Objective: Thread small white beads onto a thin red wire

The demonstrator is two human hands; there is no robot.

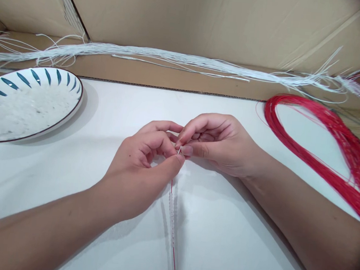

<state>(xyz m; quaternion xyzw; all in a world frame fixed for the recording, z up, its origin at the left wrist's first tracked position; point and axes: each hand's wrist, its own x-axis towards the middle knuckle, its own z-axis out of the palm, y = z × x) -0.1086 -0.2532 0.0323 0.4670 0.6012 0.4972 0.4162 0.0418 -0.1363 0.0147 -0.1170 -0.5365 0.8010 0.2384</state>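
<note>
Above the white tabletop, my left hand [147, 165] and my right hand [221, 145] meet fingertip to fingertip. Both are closed in a pinch on a thin red cord [174, 258], whose upper end is mostly hidden by the fingers. A tiny whitish tip [179, 151] shows between the thumbs; what it is I cannot tell. Below my left hand the cord hangs down toward the near edge of the view. Small clear beads [172, 216] sit in a row along its middle stretch, with bare red cord above and below them.
On the left stands a white plate [56, 109] with blue-green leaf marks and a heap of small clear pieces. A hank of red cord [280, 139] lies at the right. Along the cardboard ledge [172, 79] at the back runs a bundle of white strands [161, 55].
</note>
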